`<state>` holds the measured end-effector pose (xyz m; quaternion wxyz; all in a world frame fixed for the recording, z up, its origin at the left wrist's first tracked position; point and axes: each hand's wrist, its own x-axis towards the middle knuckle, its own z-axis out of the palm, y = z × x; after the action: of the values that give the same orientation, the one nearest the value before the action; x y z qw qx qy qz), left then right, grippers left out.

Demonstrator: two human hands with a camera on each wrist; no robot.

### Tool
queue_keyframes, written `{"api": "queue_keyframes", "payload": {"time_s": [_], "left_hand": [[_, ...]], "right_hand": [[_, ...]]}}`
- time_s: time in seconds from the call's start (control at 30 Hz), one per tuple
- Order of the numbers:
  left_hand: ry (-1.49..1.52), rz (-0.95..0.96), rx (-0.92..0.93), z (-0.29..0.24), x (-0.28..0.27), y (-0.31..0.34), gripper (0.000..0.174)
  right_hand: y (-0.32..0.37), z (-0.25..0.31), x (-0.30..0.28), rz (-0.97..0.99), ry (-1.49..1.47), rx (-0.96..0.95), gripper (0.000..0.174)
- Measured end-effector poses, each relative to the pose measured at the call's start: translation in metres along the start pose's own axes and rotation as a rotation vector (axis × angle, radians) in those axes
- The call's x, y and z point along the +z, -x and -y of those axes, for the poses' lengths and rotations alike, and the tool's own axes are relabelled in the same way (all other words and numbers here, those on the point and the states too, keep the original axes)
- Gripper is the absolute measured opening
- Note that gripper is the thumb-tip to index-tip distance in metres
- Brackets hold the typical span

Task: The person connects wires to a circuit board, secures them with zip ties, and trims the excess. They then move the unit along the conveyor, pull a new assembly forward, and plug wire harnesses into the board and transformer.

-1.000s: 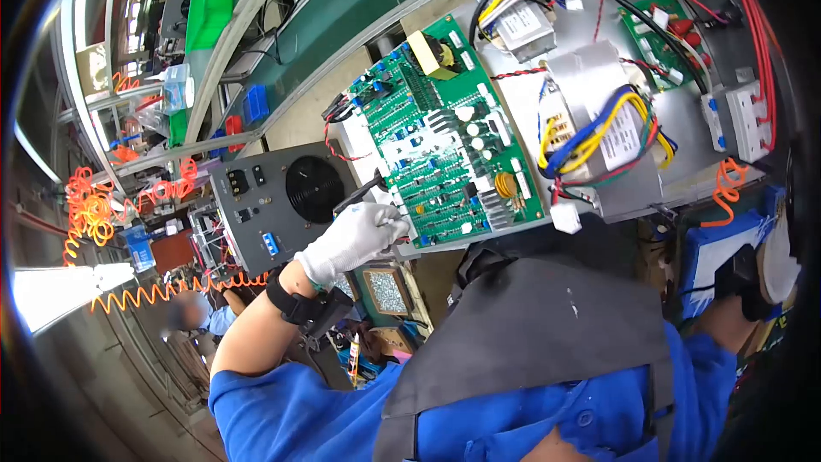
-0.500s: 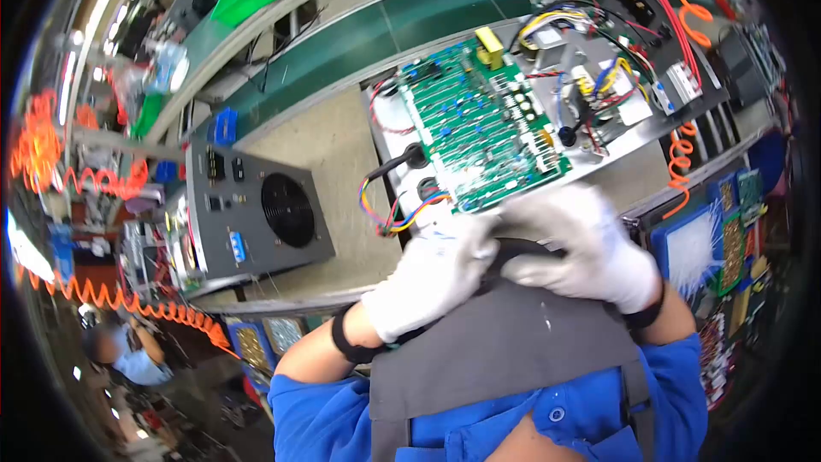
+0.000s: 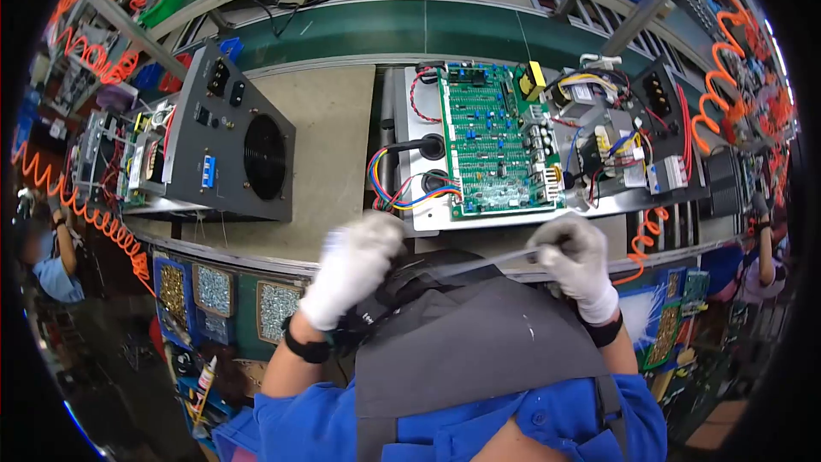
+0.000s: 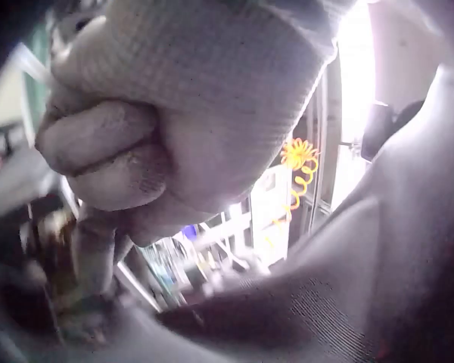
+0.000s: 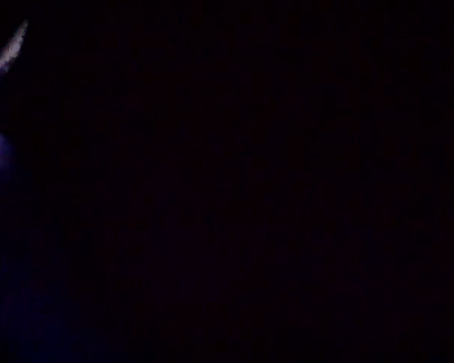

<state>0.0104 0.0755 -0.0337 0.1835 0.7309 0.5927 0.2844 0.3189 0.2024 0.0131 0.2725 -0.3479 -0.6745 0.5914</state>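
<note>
My right hand, in a white glove, pinches a thin whitish strip that looks like a cable tie. The strip stretches leftward, blurred, over the dark apron. Facing it, my gloved left hand has curled fingers, which the left wrist view shows folded to the palm; I cannot tell whether anything is in them. Beyond both hands lies a chassis carrying a green circuit board. Coloured wires with a black sleeve loop from its left side. The right wrist view is almost wholly black.
A dark metal unit with a fan stands on the bench at left. Trays of small fasteners sit below the bench edge, and a blue tray with white strips is at right. Orange coiled hoses hang at both sides.
The head view has swung to the right and settled. My right hand has come from the tray at right to the front of the chassis. My left hand has left the board's edge.
</note>
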Motion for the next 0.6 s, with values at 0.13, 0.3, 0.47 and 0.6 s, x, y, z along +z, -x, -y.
{"api": "queue_keyframes", "payload": {"time_s": [0.13, 0.3, 0.47, 0.6], "left_hand": [[0.388, -0.631, -0.812, -0.016, -0.027, -0.016, 0.033], [0.864, -0.137, -0.814, -0.002, -0.022, -0.018, 0.030], [0.656, -0.333, -0.618, -0.045, -0.057, -0.064, 0.024], [-0.339, -0.047, -0.196, -0.034, -0.031, -0.112, 0.030]], "right_hand": [[0.001, -0.002, -0.022, -0.052, -0.206, -0.023, 0.006], [-0.004, -0.001, -0.026, 0.083, -0.171, 0.043, 0.012], [0.005, -0.004, -0.007, -0.002, -0.253, 0.118, 0.011], [0.016, -0.002, 0.013, 0.006, -0.154, 0.065, 0.013]]}}
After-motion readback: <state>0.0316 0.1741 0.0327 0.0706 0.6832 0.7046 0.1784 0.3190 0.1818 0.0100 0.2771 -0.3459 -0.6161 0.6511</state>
